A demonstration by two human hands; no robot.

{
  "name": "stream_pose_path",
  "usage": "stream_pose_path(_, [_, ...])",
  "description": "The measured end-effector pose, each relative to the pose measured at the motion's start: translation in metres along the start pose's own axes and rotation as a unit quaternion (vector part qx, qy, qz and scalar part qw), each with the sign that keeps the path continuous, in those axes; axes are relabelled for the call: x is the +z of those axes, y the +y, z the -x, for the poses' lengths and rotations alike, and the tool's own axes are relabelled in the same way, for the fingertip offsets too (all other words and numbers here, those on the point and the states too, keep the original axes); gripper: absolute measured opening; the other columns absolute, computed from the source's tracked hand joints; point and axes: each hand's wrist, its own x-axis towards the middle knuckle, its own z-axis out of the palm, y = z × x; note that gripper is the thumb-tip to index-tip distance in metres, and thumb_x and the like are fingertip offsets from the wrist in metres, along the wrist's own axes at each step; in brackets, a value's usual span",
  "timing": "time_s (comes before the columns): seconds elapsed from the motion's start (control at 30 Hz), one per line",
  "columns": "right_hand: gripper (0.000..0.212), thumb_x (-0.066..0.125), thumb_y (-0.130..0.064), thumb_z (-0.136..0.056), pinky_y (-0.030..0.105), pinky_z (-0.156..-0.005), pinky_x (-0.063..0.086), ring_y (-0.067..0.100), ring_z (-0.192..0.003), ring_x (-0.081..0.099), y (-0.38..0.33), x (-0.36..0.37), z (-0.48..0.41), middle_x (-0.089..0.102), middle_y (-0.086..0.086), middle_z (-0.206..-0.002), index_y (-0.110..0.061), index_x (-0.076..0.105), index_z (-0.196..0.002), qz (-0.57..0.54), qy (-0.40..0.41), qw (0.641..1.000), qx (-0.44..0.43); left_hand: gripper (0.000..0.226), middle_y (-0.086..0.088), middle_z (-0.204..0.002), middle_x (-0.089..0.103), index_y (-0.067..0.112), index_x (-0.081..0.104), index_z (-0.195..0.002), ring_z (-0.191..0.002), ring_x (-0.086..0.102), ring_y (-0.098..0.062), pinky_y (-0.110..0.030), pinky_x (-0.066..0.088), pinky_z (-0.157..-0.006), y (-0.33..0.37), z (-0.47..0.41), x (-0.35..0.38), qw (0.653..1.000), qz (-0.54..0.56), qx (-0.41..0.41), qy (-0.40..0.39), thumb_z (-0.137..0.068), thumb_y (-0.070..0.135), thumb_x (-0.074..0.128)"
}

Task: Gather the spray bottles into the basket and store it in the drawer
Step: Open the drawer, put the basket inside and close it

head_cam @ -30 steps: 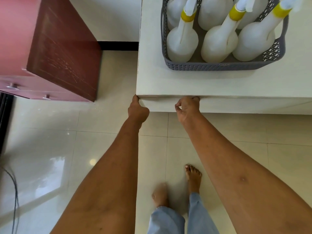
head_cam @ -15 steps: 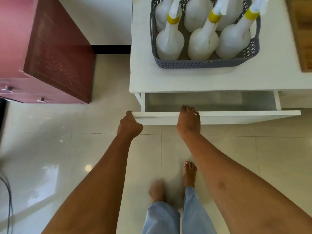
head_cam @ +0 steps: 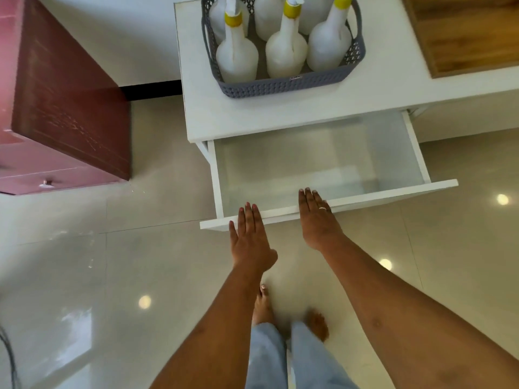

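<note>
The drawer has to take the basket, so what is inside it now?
Only the bare pale floor and walls of the drawer show; nothing lies in the visible part. Its rear end runs under the white tabletop, so that stretch is hidden.

A maroon cabinet (head_cam: 70, 108) with a small metal knob (head_cam: 46, 183) stands on the glossy pale tiled floor (head_cam: 140, 262). Just right of the cabinet, a black skirting strip (head_cam: 151, 89) runs beneath a white wall (head_cam: 126, 37). Well to its right lies a wooden panel (head_cam: 463, 32). Below the cabinet, a dark cable (head_cam: 8, 360) curves across the floor.
</note>
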Motion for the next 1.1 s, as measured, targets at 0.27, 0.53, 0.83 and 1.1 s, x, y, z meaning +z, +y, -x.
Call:
stream_pose_path(0.27, [0.074,0.034,0.005,-0.091,0.036,-0.122,0.003,0.024,-0.148,-0.007,0.004,0.026,0.044,-0.01,0.011,-0.159,-0.006,-0.012,-0.148,0.008,-0.032,0.999,-0.009,0.096,-0.006,-0.156,-0.026,0.01,-0.023,-0.145,-0.144,-0.023,-0.02,-0.045,-0.013,-0.115,0.002,0.041,0.022,0.998,0.004,-0.009,-0.058,-0.089,0.05,0.044])
stream_pose_path(0.53, [0.072,0.035,0.003,-0.092,0.035,-0.121,0.004,0.023,-0.148,-0.004,0.018,0.055,0.096,-0.006,0.009,-0.16,-0.007,-0.008,-0.149,0.016,-0.064,0.997,-0.04,0.088,-0.007,-0.157,-0.022,0.009,-0.018,-0.146,-0.145,-0.021,-0.02,-0.046,-0.011,-0.116,0.008,0.089,0.054,0.995,0.011,-0.019,-0.094,-0.091,0.063,0.024])
stream_pose_path(0.83, [0.067,0.042,0.003,-0.089,0.036,-0.119,0.021,0.025,-0.146,0.01,0.022,0.06,0.125,0.017,0.011,-0.156,-0.005,0.011,-0.148,-0.017,-0.061,0.997,-0.048,0.088,-0.006,-0.158,-0.019,0.01,-0.015,-0.147,-0.146,-0.018,-0.02,-0.047,-0.01,-0.116,0.011,0.11,0.062,0.993,0.021,-0.025,-0.112,-0.09,0.065,0.022])
stream_pose_path(1.1, [0.069,0.039,0.007,-0.09,0.035,-0.12,0.015,0.022,-0.148,0.004,0.024,0.055,0.126,0.005,0.008,-0.16,-0.008,0.006,-0.149,-0.023,-0.072,0.995,-0.059,0.089,-0.006,-0.159,-0.016,0.009,-0.011,-0.149,-0.147,-0.014,-0.02,-0.049,-0.008,-0.116,0.017,0.107,0.048,0.988,0.008,-0.037,-0.151,-0.089,0.067,0.021])
